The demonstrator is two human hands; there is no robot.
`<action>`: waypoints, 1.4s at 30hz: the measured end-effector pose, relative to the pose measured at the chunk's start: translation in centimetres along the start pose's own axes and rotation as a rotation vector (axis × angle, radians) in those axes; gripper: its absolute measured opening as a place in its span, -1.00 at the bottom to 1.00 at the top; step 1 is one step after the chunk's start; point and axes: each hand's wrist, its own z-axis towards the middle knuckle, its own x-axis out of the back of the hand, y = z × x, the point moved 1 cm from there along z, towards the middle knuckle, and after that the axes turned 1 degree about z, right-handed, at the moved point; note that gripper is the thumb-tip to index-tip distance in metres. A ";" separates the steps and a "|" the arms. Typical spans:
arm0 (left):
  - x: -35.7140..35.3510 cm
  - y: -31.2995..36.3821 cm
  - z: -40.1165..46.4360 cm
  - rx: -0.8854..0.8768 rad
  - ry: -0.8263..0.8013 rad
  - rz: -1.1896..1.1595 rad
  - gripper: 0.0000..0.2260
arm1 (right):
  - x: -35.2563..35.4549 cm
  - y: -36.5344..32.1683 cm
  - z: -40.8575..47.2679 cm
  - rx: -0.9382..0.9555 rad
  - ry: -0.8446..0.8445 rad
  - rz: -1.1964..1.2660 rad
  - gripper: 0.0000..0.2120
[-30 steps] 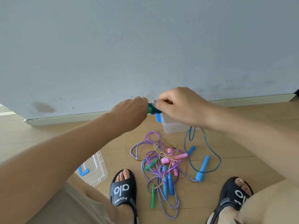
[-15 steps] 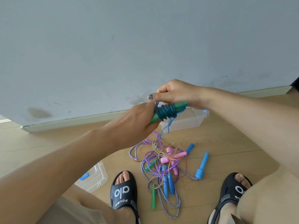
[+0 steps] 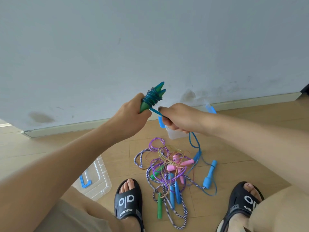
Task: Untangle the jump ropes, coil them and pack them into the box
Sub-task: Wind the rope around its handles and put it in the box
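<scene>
Two hands work above the wooden floor (image 3: 50, 148), and from the left edge comes first the clear box lid (image 3: 95, 180) with a blue clip, lying flat by the person's left knee. The left hand (image 3: 132, 118) is curled round a pair of green handles (image 3: 150, 99) held side by side, tips pointing up toward the wall, with blue rope (image 3: 153, 97) wound in tight turns about their middle. A short taut length of that rope runs down to the right hand (image 3: 177, 118), whose fingers and thumb pinch it; the slack drops from under this hand to the floor. Below, between two black sandals (image 3: 127, 203), lies the tangled pile of ropes (image 3: 168, 171): purple, striped and thin gold cords with pink, blue and green handles. Behind the right hand, near the wall, stands the clear box (image 3: 173, 134) with blue latches, partly hidden
</scene>
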 end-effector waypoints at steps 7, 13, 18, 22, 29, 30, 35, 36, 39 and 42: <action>-0.2 -2.3 0.7 -0.107 -0.097 0.335 -0.92 | 2.6 -2.2 -2.0 0.280 0.185 -0.330 -0.61; -0.9 0.2 0.0 -0.269 -0.222 0.502 -0.74 | 2.5 -3.1 -1.8 0.461 0.192 -0.445 -0.52; -1.2 0.8 -0.2 -0.231 -0.300 0.444 -0.74 | 3.0 -3.6 -2.2 0.543 0.146 -0.474 -0.53; -1.2 0.4 0.0 -0.173 -0.408 0.412 -0.89 | 2.3 -4.1 -2.7 0.575 0.142 -0.538 -0.57; -1.0 1.5 -0.8 -0.322 -0.320 0.448 -0.86 | 3.7 -2.4 -0.6 0.387 0.132 -0.422 -0.48; -0.9 1.5 -0.9 -0.356 -0.293 0.441 -0.90 | 3.7 -2.0 -0.4 0.354 0.115 -0.377 -0.47; -0.1 1.1 -1.5 -0.421 -0.169 0.235 -0.91 | 2.4 -0.3 1.0 0.269 0.062 -0.200 -0.42; 0.2 1.2 -1.6 -0.416 -0.132 0.177 -0.93 | 2.4 0.1 1.2 0.257 0.090 -0.235 -0.50; 0.5 1.2 -1.2 -0.249 -0.067 0.055 -0.97 | 2.4 1.2 1.6 0.149 0.204 -0.235 -0.71; 0.3 0.3 -0.2 -0.015 -0.051 0.008 -0.92 | 1.7 1.3 0.8 0.128 0.221 -0.256 -0.54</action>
